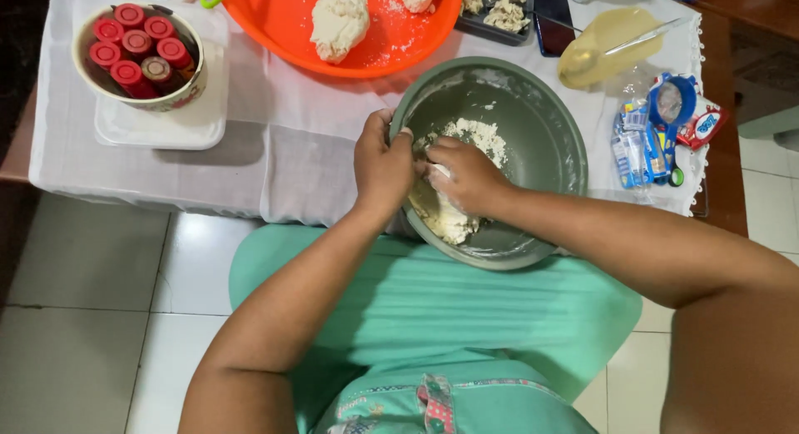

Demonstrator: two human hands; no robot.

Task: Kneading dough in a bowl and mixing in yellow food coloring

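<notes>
Green bowl (533, 109), grips in dough (454, 213) — orange tray (283, 18) beyond

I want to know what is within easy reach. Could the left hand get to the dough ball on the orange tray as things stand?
Probably yes: the left hand grips the grey bowl's rim, and only bare white tablecloth lies between it and the dough ball on the orange tray.
</notes>
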